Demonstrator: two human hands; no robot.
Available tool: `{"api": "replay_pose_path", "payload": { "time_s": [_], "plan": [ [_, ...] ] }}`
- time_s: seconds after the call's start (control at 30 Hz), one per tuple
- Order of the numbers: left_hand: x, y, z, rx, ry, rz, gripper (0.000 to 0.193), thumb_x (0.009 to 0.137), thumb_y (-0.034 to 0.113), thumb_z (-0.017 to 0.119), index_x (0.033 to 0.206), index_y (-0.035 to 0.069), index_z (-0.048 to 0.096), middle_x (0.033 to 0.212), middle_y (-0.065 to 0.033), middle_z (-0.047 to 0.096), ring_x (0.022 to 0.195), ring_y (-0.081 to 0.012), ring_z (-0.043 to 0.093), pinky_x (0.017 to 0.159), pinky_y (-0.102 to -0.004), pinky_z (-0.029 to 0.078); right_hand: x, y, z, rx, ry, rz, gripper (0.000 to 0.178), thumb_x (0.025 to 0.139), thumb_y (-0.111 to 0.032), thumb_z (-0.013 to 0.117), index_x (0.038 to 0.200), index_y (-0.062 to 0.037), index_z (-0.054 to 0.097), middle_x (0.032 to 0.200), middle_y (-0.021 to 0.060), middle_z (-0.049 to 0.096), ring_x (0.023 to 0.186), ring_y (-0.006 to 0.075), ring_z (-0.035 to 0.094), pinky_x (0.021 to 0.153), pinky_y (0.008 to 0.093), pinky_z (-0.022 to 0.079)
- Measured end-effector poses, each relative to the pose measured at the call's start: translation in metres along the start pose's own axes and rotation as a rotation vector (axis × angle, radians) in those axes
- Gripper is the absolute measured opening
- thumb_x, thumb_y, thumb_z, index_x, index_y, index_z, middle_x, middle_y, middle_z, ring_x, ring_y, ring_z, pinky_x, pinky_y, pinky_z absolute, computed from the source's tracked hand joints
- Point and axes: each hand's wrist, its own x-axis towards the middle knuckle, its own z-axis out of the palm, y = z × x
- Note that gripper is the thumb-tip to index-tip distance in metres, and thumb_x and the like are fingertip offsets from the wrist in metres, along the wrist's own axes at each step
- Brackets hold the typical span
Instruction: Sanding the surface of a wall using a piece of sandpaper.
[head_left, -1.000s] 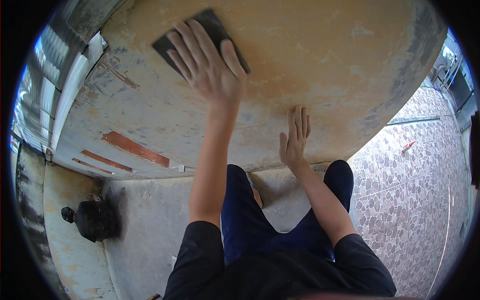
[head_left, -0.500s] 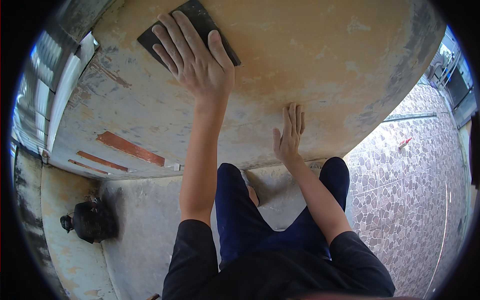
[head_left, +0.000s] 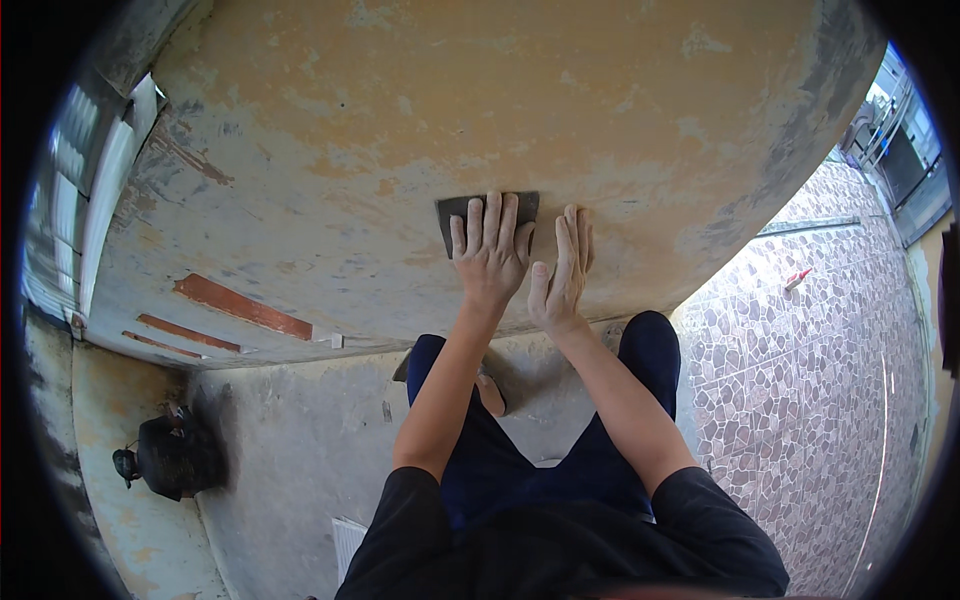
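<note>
Dark sheet (head_left: pixel 455 208) lies on the patchy wall (head_left: pixel 400 120), under the flat left hand (head_left: pixel 490 262), its fingers a bit spread. Right hand (head_left: pixel 562 285) is near, open and empty, thumb out.

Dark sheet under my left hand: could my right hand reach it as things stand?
Probably yes: the right hand is close beside the dark sheet, whose near upper corner is bare, though the left hand covers much of it.
</note>
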Motion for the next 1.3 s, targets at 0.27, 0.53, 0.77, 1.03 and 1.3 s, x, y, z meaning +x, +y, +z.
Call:
{"api": "replay_pose_path", "payload": {
  "time_s": [0.27, 0.53, 0.77, 1.03, 1.3],
  "plan": [
    [0.184, -0.028, -0.067, -0.107, 0.172, -0.202, 0.069, 0.106, 0.043, 0.047, 0.158, -0.003, 0.037, 0.165, -0.0275, 0.029, 0.156, -0.0452, 0.018, 0.126, -0.0592, 0.009, -0.001, 0.001, 0.003, -0.035, 0.012, -0.011, 0.057, 0.108, -0.026, 0.044, 0.154, 0.0075, 0.035, 0.162, 0.0290, 0.035, 0.155, 0.0455, 0.024, 0.125, 0.0577, 0.015],
    [0.024, 0.011, -0.006, 0.008, 0.019, 0.050, 0.053, 0.101, 0.044, 0.059, 0.148, 0.021, 0.058, 0.163, -0.0013, 0.044, 0.155, -0.0250, 0.030, 0.126, -0.0493, 0.017, 0.000, -0.001, -0.002, 0.019, 0.025, -0.022, 0.059, 0.110, -0.032, 0.040, 0.155, 0.0062, 0.035, 0.161, 0.0285, 0.038, 0.153, 0.0451, 0.028, 0.125, 0.0557, 0.018],
    [0.114, -0.006, -0.050, -0.080, -0.022, 0.013, 0.059, 0.104, 0.042, 0.055, 0.153, 0.010, 0.051, 0.164, -0.0149, 0.038, 0.153, -0.0375, 0.032, 0.124, -0.0567, 0.021, 0.002, 0.004, -0.010, -0.017, 0.051, -0.047, 0.058, 0.109, -0.030, 0.042, 0.155, 0.0064, 0.035, 0.159, 0.0291, 0.040, 0.151, 0.0460, 0.033, 0.122, 0.0533, 0.025],
    [0.184, -0.019, -0.082, -0.122, 0.219, -0.182, 0.066, 0.107, 0.043, 0.050, 0.157, 0.001, 0.041, 0.164, -0.0246, 0.034, 0.154, -0.0411, 0.027, 0.124, -0.0565, 0.017, 0.008, 0.004, -0.013, -0.090, 0.097, -0.087, 0.059, 0.098, -0.010, 0.062, 0.150, 0.0068, 0.040, 0.152, 0.0283, 0.047, 0.142, 0.0440, 0.045, 0.114, 0.0514, 0.035],
    [0.070, -0.002, -0.058, -0.069, 0.235, -0.217, 0.079, 0.088, 0.043, 0.083, 0.145, 0.000, 0.049, 0.147, -0.0202, 0.051, 0.131, -0.0326, 0.048, 0.105, -0.0451, 0.035, 0.007, -0.009, 0.004, -0.066, 0.153, -0.118, 0.074, 0.083, -0.007, 0.084, 0.147, 0.0023, 0.048, 0.140, 0.0228, 0.054, 0.121, 0.0386, 0.056, 0.098, 0.0455, 0.047]
  ]
}}
